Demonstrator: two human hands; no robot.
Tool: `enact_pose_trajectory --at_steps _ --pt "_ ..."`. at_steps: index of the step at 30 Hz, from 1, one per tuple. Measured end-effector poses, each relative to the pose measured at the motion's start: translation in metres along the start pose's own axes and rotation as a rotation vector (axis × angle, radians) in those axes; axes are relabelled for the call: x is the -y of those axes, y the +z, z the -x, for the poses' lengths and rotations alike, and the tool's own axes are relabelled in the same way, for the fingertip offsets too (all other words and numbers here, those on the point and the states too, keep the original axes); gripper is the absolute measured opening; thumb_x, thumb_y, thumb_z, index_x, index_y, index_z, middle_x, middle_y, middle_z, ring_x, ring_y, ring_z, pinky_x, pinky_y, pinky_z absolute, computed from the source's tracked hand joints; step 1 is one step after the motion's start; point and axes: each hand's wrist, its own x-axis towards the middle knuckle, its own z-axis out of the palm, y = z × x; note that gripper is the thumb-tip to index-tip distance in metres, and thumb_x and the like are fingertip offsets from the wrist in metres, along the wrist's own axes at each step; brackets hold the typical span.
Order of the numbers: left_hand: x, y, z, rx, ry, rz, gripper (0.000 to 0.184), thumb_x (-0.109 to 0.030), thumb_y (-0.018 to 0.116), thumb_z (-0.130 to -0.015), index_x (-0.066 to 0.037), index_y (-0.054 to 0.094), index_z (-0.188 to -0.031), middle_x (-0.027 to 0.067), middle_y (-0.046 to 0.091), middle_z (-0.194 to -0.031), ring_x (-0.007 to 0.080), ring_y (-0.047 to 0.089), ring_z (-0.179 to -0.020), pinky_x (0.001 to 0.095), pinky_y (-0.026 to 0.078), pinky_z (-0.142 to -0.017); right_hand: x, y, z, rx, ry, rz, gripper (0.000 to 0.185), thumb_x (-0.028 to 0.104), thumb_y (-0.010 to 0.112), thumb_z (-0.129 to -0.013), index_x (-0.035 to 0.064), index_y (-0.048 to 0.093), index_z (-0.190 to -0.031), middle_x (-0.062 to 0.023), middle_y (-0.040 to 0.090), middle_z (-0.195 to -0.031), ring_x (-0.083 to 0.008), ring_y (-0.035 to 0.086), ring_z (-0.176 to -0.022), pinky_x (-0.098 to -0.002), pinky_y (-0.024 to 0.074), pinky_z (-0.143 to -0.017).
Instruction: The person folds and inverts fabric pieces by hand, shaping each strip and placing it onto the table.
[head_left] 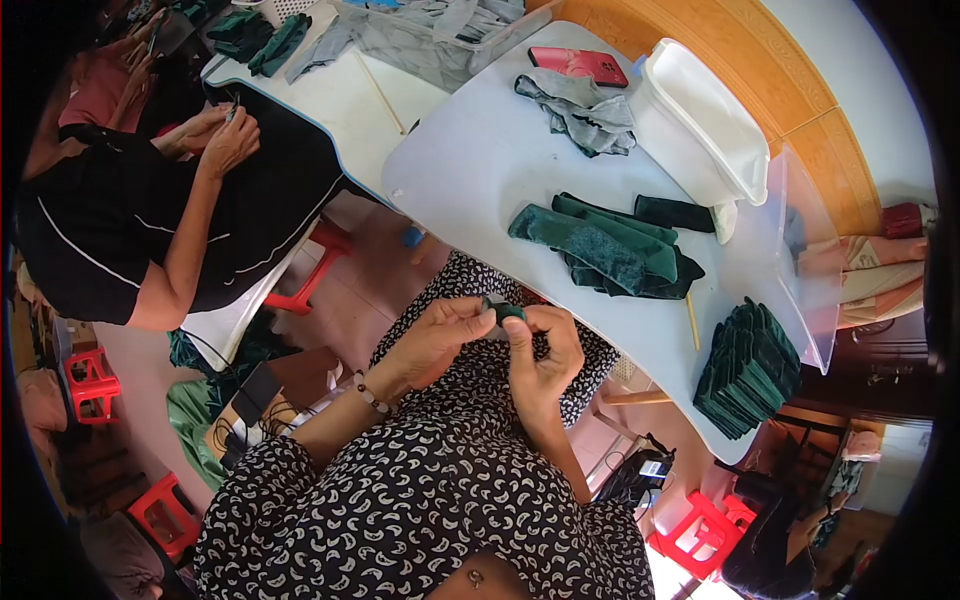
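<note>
Head view: left hand (436, 340) and right hand (546, 352) pinch a small green cloth piece (509, 311) in their fingertips, over the lap (592, 362), near side of white table (450, 175); slack tip-only grip could drop it

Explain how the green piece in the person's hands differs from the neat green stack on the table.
The left hand and right hand hold up the green piece; the green stack rests on the table. The hands partly cover the green piece, while the green stack shows many layers. What shows of the green piece is far smaller than the green stack. Both are dark green.
</note>
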Motion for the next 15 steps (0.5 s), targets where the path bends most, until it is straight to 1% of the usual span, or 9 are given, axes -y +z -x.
enact_pose_trajectory --at_steps 3,4,6,8,9,10,12,13,15 --pt "-0.007 0.011 0.005 0.044 -0.048 0.021 0.027 -0.029 0.064 -0.099 -0.003 0.070 -0.105 0.0012 0.068 -0.104 0.0078 0.060 -0.100 0.0288 0.046 -0.095 0.002 0.003 0.000 -0.051 0.092 -0.114 0.014 0.006 0.075 -0.086 0.0013 0.062 -0.085 -0.0097 0.065 -0.087 -0.0184 0.057 -0.075 -0.0284 0.0469 -0.071" --pt "-0.006 0.009 0.005 0.044 -0.050 0.022 0.027 -0.029 0.064 -0.099 -0.003 0.070 -0.105 0.0012 0.068 -0.104 0.0078 0.060 -0.100 0.0288 0.046 -0.095 0.005 0.004 0.001 -0.050 0.090 -0.107 0.012 0.007 0.070 -0.091 0.0014 0.060 -0.087 -0.0075 0.064 -0.088 -0.0148 0.056 -0.076 -0.0265 0.0457 -0.071" --pt "0.000 0.003 0.004 0.030 0.014 0.029 0.030 -0.029 0.063 -0.100 -0.002 0.064 -0.113 0.0035 0.068 -0.103 0.0131 0.063 -0.102 0.0317 0.047 -0.099 0.002 0.006 0.002 -0.048 0.087 -0.097 0.011 0.008 0.066 -0.095 0.0015 0.059 -0.089 -0.0054 0.063 -0.088 -0.0112 0.054 -0.077 -0.0245 0.0446 -0.072" --pt "0.000 -0.002 0.001 -0.002 0.044 0.031 0.034 -0.030 0.063 -0.100 -0.002 0.060 -0.119 0.0056 0.068 -0.108 0.0153 0.062 -0.108 0.0330 0.046 -0.101 -0.010 0.010 0.003 -0.302 0.399 -0.623 0.013 0.010 0.061 -0.099 0.0017 0.058 -0.090 -0.0005 0.059 -0.085 -0.0070 0.050 -0.074 -0.0227 0.0419 -0.068" --pt "0.001 -0.004 0.000 -0.034 0.070 0.031 0.040 -0.031 0.064 -0.099 -0.001 0.055 -0.124 0.0078 0.067 -0.113 0.0174 0.061 -0.113 0.0342 0.046 -0.104 -0.008 0.005 -0.001 -0.281 0.356 -0.622 0.014 0.012 0.056 -0.103 0.0020 0.058 -0.094 0.0017 0.058 -0.087 -0.0040 0.048 -0.074 -0.0203 0.0401 -0.067" --pt "0.003 -0.005 -0.001 -0.031 0.067 0.030 0.040 -0.031 0.064 -0.099 -0.001 0.055 -0.124 0.0078 0.067 -0.113 0.0174 0.061 -0.113 0.0342 0.046 -0.104 -0.005 0.005 -0.002 -0.260 0.343 -0.573 0.013 0.012 0.057 -0.102 0.0022 0.058 -0.094 0.0020 0.058 -0.087 -0.0038 0.048 -0.075 -0.0198 0.0401 -0.067" --pt "0.011 0.000 -0.002 0.029 0.125 -0.137 0.052 -0.031 0.067 -0.097 -0.001 0.046 -0.134 0.0117 0.060 -0.127 0.0197 0.055 -0.123 0.0356 0.045 -0.105 0.003 0.007 0.000 -0.229 0.336 -0.533 0.011 0.011 0.059 -0.102 0.0026 0.058 -0.095 0.0024 0.058 -0.087 -0.0035 0.048 -0.075 -0.0192 0.0403 -0.067" --pt "0.013 0.006 0.001 0.093 0.063 -0.099 0.053 -0.028 0.070 -0.095 -0.001 0.046 -0.134 0.0125 0.052 -0.136 0.0182 0.051 -0.128 0.0358 0.045 -0.105 0.006 0.012 0.000 -0.217 0.335 -0.548 0.010 0.011 0.060 -0.101 0.0028 0.059 -0.096 0.0026 0.058 -0.087 -0.0034 0.049 -0.076 -0.0190 0.0405 -0.067" --pt "0.016 0.025 0.004 0.033 0.159 -0.328 0.051 -0.022 0.069 -0.095 -0.002 0.045 -0.135 0.0103 0.052 -0.136 0.0160 0.051 -0.126 0.0345 0.045 -0.104 0.003 0.014 0.003 -0.171 0.356 -0.512 0.009 0.011 0.062 -0.100 0.0033 0.059 -0.097 0.0032 0.058 -0.087 -0.0030 0.049 -0.075 -0.0190 0.0411 -0.067"
